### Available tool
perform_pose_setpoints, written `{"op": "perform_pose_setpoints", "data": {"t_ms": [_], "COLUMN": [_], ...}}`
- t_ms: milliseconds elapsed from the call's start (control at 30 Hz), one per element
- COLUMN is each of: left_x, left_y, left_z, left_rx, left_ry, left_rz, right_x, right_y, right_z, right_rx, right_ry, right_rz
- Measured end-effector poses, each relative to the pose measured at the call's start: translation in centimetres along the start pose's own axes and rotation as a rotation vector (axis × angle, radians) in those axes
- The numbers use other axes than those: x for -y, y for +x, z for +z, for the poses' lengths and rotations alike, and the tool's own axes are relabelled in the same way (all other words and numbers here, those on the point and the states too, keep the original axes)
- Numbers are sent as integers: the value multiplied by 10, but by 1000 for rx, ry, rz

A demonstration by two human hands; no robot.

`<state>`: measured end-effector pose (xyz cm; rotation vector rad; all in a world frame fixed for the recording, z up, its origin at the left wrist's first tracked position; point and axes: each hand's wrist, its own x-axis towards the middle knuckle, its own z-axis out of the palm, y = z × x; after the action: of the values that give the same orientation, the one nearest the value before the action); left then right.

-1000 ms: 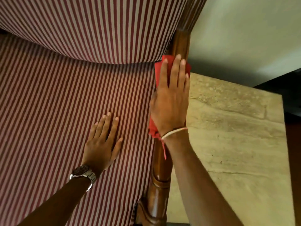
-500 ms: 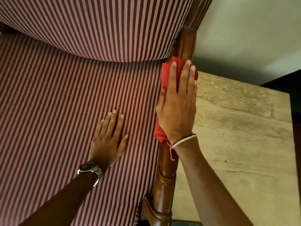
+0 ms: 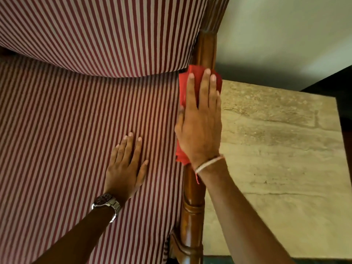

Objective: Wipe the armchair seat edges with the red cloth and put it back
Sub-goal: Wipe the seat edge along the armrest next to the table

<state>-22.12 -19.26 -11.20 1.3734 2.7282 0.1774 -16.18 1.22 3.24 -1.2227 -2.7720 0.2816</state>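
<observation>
The armchair seat (image 3: 76,140) is covered in red-and-white striped cloth, with the striped backrest (image 3: 104,31) above it. A polished wooden rail (image 3: 192,210) runs along the seat's right edge. My right hand (image 3: 201,128) lies flat on the red cloth (image 3: 196,73), pressing it onto that rail near the backrest; the cloth shows beyond my fingertips and below my palm. My left hand (image 3: 126,166), with a wristwatch, rests flat and spread on the seat just left of the rail, holding nothing.
To the right of the chair lies a beige stone floor tile (image 3: 276,159), with a pale wall (image 3: 285,35) behind it. A dark surface (image 3: 342,96) borders the tile at the far right.
My right hand has slid the red cloth slightly further along the rail towards the backrest. The left hand has stayed flat on the seat.
</observation>
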Motion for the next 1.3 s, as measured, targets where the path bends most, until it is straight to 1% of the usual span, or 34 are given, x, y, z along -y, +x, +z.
{"op": "perform_pose_setpoints", "data": {"t_ms": [133, 167, 233, 333, 400, 433, 533, 633, 667, 700, 767, 800, 867, 900, 933, 967, 1033, 1067, 1100, 1200, 1300], "left_x": [1, 2, 1, 1, 1, 1, 2, 0, -2, -5, -17, -25, -46, -58, -72, -85, -113, -124, -134, -145, -147], "left_y": [-1, 0, 0, 0, -1, -1, 0, 0, -1, 1, 4, 5, -1, -5, -10, -14, -19, -18, -16, -8, -6], "left_z": [2, 3, 3, 3, 3, 4, 4, -3, -7, -14, -32, -43, -68, -84, -98, -109, -121, -124, -123, -117, -112], "left_rx": [2, 1, -7, -35, -41, -42, -23, 5, 31, 59, 122, 130, 81, 61, 96, 167, 295, 310, 295, 176, 81], "left_ry": [-2, -2, -14, -18, -14, -13, -20, -50, -70, -101, -242, -376, -737, -919, -1068, -1185, -1304, -1326, -1315, -1093, -867], "left_rz": [4, 0, -4, 9, 12, 10, 8, 11, 3, -17, -120, -198, -343, -397, -448, -488, -524, -541, -563, -566, -541], "right_x": [-4, -6, -10, -8, -8, -7, -4, -7, -9, -11, -17, -21, -35, -43, -48, -52, -54, -50, -44, -28, -26], "right_y": [-109, -123, -113, -50, -13, -7, -42, -93, -101, -102, -97, -93, -81, -73, -66, -61, -57, -58, -59, -63, -62], "right_z": [5, 7, 10, 5, 1, 2, 5, 5, 4, 1, -8, -12, -20, -23, -24, -23, -18, -14, -11, -5, -6], "right_rx": [1, 4, 6, 24, 12, -7, -16, 2, 19, 30, 21, -40, -195, -234, -217, -163, -49, -33, -51, -191, -280], "right_ry": [43, 47, 24, 20, -2, -4, 40, 62, 108, 210, 534, 652, 746, 783, 820, 854, 886, 878, 860, 788, 696], "right_rz": [-41, -46, -66, -104, -63, -47, -22, -74, -93, -94, -4, 58, 183, 252, 325, 377, 401, 381, 354, 330, 301]}}
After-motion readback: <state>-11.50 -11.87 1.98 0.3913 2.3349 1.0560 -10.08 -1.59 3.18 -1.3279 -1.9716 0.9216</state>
